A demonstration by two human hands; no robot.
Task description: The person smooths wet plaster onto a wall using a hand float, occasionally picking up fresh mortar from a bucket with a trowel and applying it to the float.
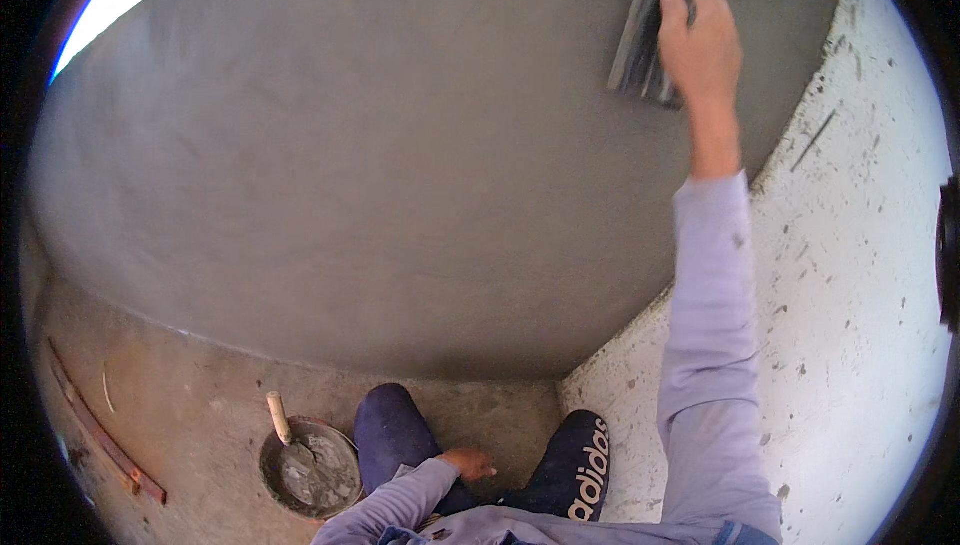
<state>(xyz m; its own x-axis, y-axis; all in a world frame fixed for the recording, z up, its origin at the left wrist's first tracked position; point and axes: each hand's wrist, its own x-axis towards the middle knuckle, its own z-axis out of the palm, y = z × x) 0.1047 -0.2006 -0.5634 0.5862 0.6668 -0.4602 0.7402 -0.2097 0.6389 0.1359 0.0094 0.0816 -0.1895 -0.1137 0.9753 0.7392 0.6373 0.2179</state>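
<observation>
At one o'clock, against grey wall, dark float is gripped by right hand, fingers clamped, index extended; probably light, stiff, best grasped at back. Toward six, left hand is lowered, finger state cannot be told. Toward seven, bucket with trowel.

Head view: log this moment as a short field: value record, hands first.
right hand: gripping dark float at grey wall
left hand: between the knees, no tool visible
bucket: on floor, grey mix inside
trowel: in bucket, pale handle up over rim
right side: white wall, dark specks
far left: curved reddish-brown strip on floor
</observation>
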